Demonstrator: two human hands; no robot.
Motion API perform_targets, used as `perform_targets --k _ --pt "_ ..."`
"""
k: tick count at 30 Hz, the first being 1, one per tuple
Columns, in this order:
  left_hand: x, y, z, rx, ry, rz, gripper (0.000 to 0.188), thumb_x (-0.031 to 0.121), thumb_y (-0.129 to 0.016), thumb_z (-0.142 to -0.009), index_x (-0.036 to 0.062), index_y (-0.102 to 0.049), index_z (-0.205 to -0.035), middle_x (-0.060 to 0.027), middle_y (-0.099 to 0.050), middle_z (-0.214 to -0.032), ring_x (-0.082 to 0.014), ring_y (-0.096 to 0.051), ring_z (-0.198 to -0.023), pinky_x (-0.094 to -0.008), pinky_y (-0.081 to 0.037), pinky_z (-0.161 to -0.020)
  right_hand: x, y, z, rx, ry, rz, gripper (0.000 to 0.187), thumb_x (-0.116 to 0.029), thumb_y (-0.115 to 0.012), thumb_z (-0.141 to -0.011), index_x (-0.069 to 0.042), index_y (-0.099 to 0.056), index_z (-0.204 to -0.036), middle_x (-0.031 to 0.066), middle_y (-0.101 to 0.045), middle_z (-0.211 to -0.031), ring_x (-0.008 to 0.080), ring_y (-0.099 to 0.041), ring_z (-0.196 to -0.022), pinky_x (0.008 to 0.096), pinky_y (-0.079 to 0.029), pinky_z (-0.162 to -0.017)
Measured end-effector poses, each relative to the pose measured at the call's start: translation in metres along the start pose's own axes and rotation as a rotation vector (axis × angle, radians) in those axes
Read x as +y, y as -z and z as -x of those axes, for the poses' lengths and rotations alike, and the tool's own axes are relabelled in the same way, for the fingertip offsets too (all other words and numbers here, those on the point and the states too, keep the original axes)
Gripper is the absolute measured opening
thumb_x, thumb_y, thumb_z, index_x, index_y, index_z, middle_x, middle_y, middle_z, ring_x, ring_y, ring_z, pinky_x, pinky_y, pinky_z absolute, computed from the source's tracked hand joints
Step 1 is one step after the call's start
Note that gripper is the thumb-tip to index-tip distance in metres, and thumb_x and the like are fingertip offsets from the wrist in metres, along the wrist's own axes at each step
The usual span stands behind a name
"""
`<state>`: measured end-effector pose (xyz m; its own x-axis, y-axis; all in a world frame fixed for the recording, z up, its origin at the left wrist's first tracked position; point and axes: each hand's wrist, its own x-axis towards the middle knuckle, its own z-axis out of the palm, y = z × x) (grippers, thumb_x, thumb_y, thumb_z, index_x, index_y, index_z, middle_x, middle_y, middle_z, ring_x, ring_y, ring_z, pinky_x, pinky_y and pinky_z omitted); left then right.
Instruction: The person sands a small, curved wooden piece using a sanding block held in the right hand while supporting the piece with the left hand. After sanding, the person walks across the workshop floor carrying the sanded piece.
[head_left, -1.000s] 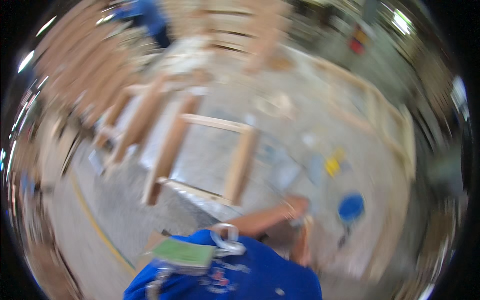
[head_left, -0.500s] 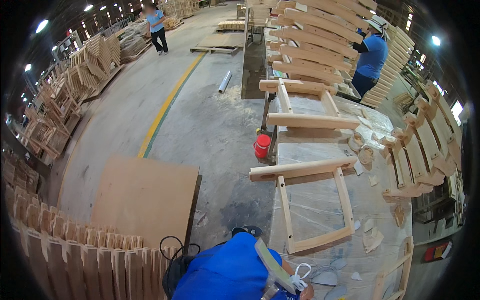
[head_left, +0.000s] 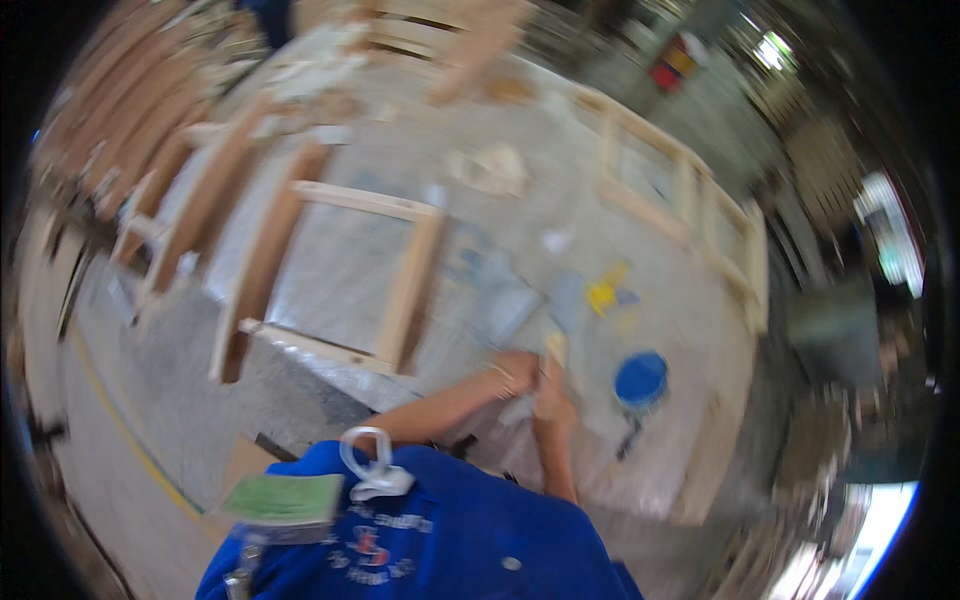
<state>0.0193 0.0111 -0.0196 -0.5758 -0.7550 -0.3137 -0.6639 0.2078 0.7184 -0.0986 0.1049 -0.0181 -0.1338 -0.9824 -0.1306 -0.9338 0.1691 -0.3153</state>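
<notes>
Motion blurs the view. My left hand [head_left: 515, 372] is closed just beside my right hand [head_left: 552, 402], over the near edge of the table; whether it holds anything is hidden by the blur. A small pale yellow piece [head_left: 556, 347] sticks up from my right hand, its kind too smeared to tell. Grey sheets [head_left: 505, 308] lie on the table just beyond both hands. To their left a rectangular wooden frame [head_left: 408, 290] lies flat. On the right stand a yellow object [head_left: 606, 291] and a round blue tub or lid [head_left: 640, 379].
Plastic film covers the table [head_left: 560, 200]. More wooden frames lie at its far right [head_left: 690, 205] and far left [head_left: 215, 200]. Pale scraps [head_left: 495, 170] lie mid-table. Curved wooden parts [head_left: 120, 110] are stacked at the far left. A red and yellow object [head_left: 675, 65] stands beyond the table.
My view has swung right toward the table, so the wooden frame now appears farther left. Both my hands have come into view, close together.
</notes>
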Motion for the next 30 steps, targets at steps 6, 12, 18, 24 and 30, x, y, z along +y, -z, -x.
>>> perform_targets --k 6,12,18,24,30 --pt "-0.023 0.027 0.002 0.058 -0.044 -0.076 0.016 0.020 -0.052 -0.077 0.0093 -0.059 -0.087 -0.0151 -0.062 -0.081 -0.0351 -0.060 -0.079 -0.0427 -0.047 -0.068 -0.044 0.012 0.053 -0.046 -0.099 -0.128 0.047 -0.019 -0.045 -0.088 -0.016 -0.037 -0.134 0.0196 -0.061 -0.082 0.0368 -0.058 -0.062 0.0467 -0.043 -0.052" --pt "-0.006 0.025 0.001 0.002 -0.083 -0.140 0.019 0.021 -0.051 -0.078 0.0080 -0.058 -0.090 -0.0151 -0.062 -0.083 -0.0351 -0.060 -0.081 -0.0449 -0.046 -0.068 -0.023 0.009 -0.001 0.141 0.013 -0.126 0.052 -0.017 -0.043 -0.087 -0.020 -0.031 -0.138 0.0192 -0.061 -0.078 0.0375 -0.058 -0.060 0.0468 -0.044 -0.053" --pt "-0.016 0.025 0.009 0.085 -0.049 -0.124 0.015 0.021 -0.051 -0.078 0.0072 -0.056 -0.083 -0.0132 -0.062 -0.079 -0.0338 -0.060 -0.079 -0.0451 -0.046 -0.066 -0.029 0.009 0.078 -0.087 -0.075 -0.104 0.058 -0.010 -0.041 -0.084 -0.023 -0.027 -0.139 0.0225 -0.061 -0.088 0.0378 -0.059 -0.063 0.0488 -0.045 -0.055" --pt "-0.009 0.026 -0.004 0.073 -0.092 -0.219 0.011 0.019 -0.051 -0.076 0.0093 -0.055 -0.080 -0.0119 -0.062 -0.079 -0.0330 -0.060 -0.077 -0.0449 -0.045 -0.064 -0.017 0.029 -0.027 0.080 -0.122 -0.083 0.047 -0.020 -0.043 -0.090 -0.024 -0.034 -0.136 0.0206 -0.061 -0.074 0.0382 -0.059 -0.062 0.0485 -0.044 -0.055" --pt "-0.016 0.030 0.003 0.069 -0.081 -0.218 0.015 0.019 -0.051 -0.076 0.0090 -0.057 -0.084 -0.0140 -0.063 -0.082 -0.0341 -0.061 -0.080 -0.0452 -0.047 -0.066 -0.022 0.016 0.048 -0.002 -0.116 -0.151 0.043 -0.022 -0.042 -0.091 -0.023 -0.036 -0.134 0.0209 -0.061 -0.075 0.0367 -0.059 -0.059 0.0466 -0.045 -0.053"
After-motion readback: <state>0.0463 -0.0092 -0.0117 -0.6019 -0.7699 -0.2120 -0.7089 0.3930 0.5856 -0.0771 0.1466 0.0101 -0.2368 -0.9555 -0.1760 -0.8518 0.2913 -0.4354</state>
